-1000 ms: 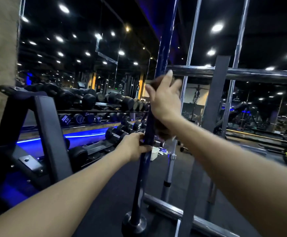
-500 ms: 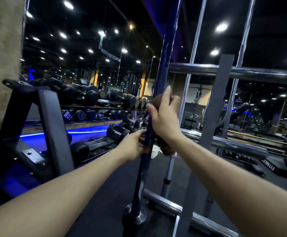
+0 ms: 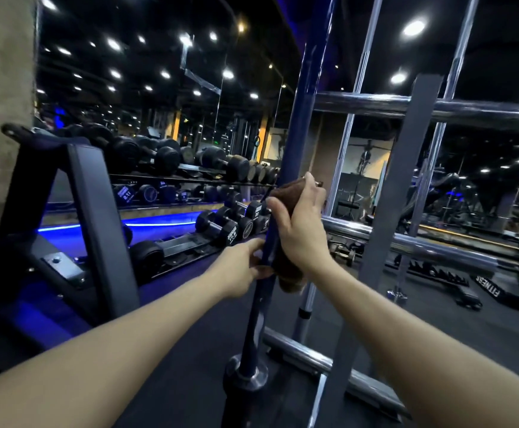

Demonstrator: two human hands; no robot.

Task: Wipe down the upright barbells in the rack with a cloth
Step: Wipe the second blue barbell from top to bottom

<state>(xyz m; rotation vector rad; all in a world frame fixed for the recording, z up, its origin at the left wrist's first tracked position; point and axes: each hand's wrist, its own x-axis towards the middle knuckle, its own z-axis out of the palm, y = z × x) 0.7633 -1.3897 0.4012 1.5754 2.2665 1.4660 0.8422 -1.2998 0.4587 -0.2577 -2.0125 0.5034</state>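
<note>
Blue barbell (image 3: 286,186) stands upright at frame centre, long axis near vertical; R hand (image 3: 302,230) wraps brown cloth (image 3: 289,267) round shaft, L hand (image 3: 243,267) grips bar just below, steadying; wipe runs along shaft

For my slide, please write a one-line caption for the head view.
Right hand wraps a brown cloth around an upright blue barbell while left hand grips it below.

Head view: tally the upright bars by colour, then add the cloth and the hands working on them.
blue upright barbell: 1
chrome upright bars: 2
brown cloth: 1
hands, left hand and right hand: 2
Total: 6
</note>
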